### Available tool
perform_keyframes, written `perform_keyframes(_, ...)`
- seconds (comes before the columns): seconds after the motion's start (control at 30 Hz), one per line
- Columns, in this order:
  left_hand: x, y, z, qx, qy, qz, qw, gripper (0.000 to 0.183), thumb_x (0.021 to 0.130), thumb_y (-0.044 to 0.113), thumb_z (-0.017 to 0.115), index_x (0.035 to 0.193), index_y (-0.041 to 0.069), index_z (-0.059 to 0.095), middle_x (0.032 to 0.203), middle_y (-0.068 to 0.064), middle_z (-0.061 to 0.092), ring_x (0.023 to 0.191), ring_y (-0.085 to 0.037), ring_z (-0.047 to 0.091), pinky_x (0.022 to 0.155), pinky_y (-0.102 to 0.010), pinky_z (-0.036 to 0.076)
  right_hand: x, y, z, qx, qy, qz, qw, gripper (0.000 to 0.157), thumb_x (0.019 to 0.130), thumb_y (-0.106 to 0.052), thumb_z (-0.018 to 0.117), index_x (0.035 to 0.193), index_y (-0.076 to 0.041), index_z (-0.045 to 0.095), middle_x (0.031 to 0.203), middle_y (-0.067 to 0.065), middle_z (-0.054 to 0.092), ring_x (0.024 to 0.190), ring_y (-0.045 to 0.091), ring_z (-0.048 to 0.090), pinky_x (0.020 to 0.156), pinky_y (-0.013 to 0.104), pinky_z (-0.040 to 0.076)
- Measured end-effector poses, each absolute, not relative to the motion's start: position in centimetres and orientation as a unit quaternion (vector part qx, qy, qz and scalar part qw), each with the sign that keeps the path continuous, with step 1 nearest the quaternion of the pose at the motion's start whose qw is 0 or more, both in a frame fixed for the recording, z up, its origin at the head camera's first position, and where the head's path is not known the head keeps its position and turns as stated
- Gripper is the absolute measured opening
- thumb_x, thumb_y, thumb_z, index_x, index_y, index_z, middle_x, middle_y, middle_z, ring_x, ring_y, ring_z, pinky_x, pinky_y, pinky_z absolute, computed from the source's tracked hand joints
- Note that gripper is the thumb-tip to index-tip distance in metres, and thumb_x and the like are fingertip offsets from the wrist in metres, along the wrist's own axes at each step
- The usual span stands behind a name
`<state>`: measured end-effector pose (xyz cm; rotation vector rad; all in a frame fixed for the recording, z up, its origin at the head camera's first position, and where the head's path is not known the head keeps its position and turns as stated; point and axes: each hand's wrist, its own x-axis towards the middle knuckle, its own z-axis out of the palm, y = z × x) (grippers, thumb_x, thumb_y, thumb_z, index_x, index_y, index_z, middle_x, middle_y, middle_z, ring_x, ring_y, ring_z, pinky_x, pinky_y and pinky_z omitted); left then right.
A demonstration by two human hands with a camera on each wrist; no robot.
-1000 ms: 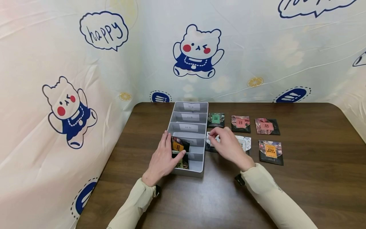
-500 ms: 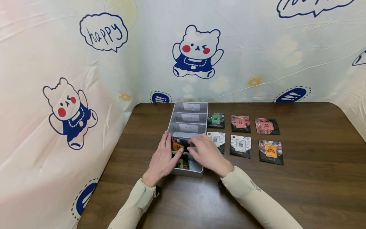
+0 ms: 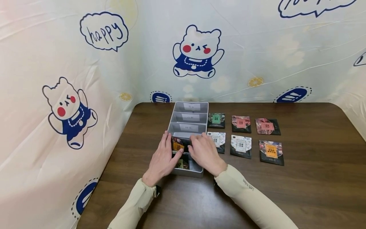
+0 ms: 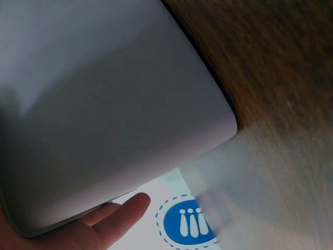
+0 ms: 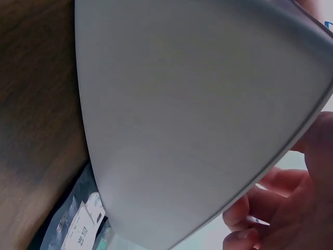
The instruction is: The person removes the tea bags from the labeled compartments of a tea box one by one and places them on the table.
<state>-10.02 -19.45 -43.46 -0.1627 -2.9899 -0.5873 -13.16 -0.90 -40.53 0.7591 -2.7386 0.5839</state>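
Observation:
A long grey divided box (image 3: 187,173) stands on the table. My left hand (image 3: 161,159) rests along its left side, fingers extended on the outer wall. The left thumb reaches over the rim onto a black tea sachet with an orange label (image 3: 178,145), in the second compartment from the front. My right hand (image 3: 207,154) reaches over the right wall, thumb and curled fingers pinching that sachet's right edge. A sachet with a yellow-green label (image 3: 180,164) lies in the front compartment. In the right wrist view the box wall (image 5: 182,120) hides the sachet.
Right of the box lie several tea sachets in two rows: green (image 3: 216,119), two pink-red (image 3: 241,123) (image 3: 267,126), two white (image 3: 218,140) (image 3: 241,145) and one orange (image 3: 271,152). White paper labels (image 3: 188,128) mark the box's compartments. A printed curtain (image 3: 243,47) hangs behind.
My right hand has moved left, from above the white sachets into the box at the orange-labelled sachet, which now stands straighter. The left hand stays in place.

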Motion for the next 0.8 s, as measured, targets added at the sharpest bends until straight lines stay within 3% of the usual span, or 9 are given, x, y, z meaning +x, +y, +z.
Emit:
perform_keyframes(0.47,-9.9,-19.4,-43.4,-0.048,-0.979,-0.193,0.039,0.084,0.095,0.058,0.042,0.152,-0.001,0.022,0.162,-0.016,0.013,0.147,-0.03,0.024,0.107,-0.048,0.04,-13.6,-1.8,-40.8,0.252,-0.944,0.196,0.084,0.013,0.087,-0.019,0.069,0.08,-0.009,0.063,0.057,0.001,0.057,0.059,0.021,0.041,0.057,0.031,0.027)
perform_keyframes(0.8,-10.0,-19.4,-43.4,-0.051,-0.98,-0.19,0.043,0.084,0.095,0.059,0.042,0.151,-0.002,0.023,0.161,-0.017,0.013,0.146,-0.031,0.025,0.106,-0.048,0.041,-13.7,-2.0,-41.1,0.252,-0.944,0.198,0.074,0.008,0.089,-0.018,0.067,0.091,-0.01,0.069,0.066,0.001,0.066,0.064,0.021,0.051,0.061,0.032,0.032)
